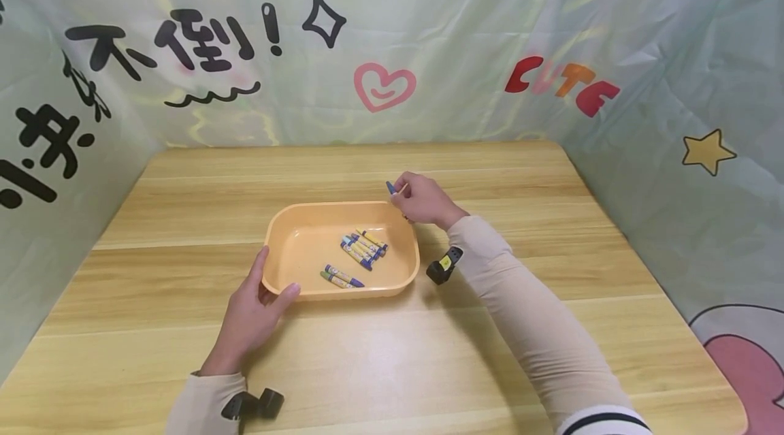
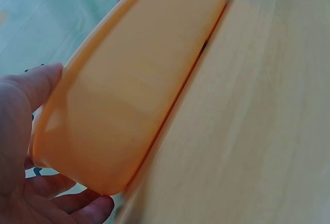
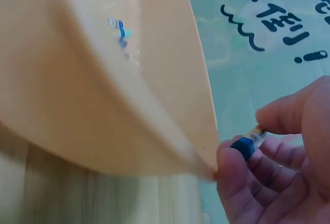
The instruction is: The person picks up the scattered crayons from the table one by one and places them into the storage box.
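Note:
A shallow light-orange plastic tray [image 1: 306, 254] stands on the table with several wrapped crayons [image 1: 364, 250] grouped right of its middle. Two more crayons [image 1: 341, 278] lie near its front wall. My left hand [image 1: 246, 316] grips the tray's front left corner, thumb at the rim and fingers around the outer wall, as the left wrist view shows. At the far right corner, my right hand [image 1: 425, 200] pinches a crayon [image 3: 244, 146] with a dark blue end between thumb and fingers, just above the rim. Fingers hide part of that crayon.
The wooden table [image 1: 208, 183] extends around the tray on all sides. A printed curtain [image 1: 459, 33] hangs behind the table and along both sides. Black wrist cameras [image 1: 444, 266] sit on both forearms.

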{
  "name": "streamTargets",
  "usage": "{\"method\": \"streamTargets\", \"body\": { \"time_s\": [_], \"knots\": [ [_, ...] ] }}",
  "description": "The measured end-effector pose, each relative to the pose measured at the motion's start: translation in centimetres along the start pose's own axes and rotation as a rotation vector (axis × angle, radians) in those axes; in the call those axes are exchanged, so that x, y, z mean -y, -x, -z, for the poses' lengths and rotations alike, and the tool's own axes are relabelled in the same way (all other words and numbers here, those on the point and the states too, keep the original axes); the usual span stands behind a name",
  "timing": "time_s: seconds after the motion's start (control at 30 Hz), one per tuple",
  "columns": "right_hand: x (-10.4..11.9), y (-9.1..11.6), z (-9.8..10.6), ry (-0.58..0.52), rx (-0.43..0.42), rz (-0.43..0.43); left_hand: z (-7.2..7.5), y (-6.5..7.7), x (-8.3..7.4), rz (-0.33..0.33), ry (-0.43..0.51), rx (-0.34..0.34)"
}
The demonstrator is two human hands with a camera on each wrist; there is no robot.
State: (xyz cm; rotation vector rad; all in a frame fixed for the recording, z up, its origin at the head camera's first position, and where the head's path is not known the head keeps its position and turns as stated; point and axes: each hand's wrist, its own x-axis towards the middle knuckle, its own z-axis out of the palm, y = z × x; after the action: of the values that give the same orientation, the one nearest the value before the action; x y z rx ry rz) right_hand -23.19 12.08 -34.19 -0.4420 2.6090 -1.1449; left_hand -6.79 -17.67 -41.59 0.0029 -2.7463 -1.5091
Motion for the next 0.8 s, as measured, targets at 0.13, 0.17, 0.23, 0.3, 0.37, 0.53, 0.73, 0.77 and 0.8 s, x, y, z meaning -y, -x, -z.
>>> {"method": "streamTargets", "body": {
  "time_s": [0.13,0.17,0.23,0.3,0.37,0.53,0.73,0.77,0.8],
  "knots": [
    [0.8,0.0,-0.6,-0.005,0.066,0.003,0.0,-0.1,0.0,0.005,-0.001,0.001],
    [1.0,-0.1,-0.8,-0.001,0.081,0.003,0.0,-0.1,0.0,0.007,-0.001,0.001],
    [1.4,-0.2,-1.2,0.013,0.119,0.002,0.0,-0.1,0.0,0.008,-0.004,0.0],
    [1.8,-0.3,-1.6,0.038,0.158,0.002,0.0,-0.1,0.1,0.008,-0.006,0.0],
    [2.1,-0.5,-2.0,0.065,0.201,0.001,0.0,-0.1,0.2,0.008,-0.007,0.001],
    [3.1,-1.1,-2.8,0.144,0.298,0.004,-0.1,-0.1,0.3,0.011,-0.005,0.005],
    [4.2,-1.6,-3.8,0.234,0.381,-0.008,-0.1,-0.1,0.2,0.008,-0.005,0.005],
    [4.4,-1.7,-4.0,0.252,0.389,-0.006,-0.1,-0.1,0.2,0.008,-0.005,0.005],
    [4.6,-1.8,-4.2,0.272,0.393,-0.004,0.0,-0.1,0.2,0.009,-0.003,0.004]
  ]
}}
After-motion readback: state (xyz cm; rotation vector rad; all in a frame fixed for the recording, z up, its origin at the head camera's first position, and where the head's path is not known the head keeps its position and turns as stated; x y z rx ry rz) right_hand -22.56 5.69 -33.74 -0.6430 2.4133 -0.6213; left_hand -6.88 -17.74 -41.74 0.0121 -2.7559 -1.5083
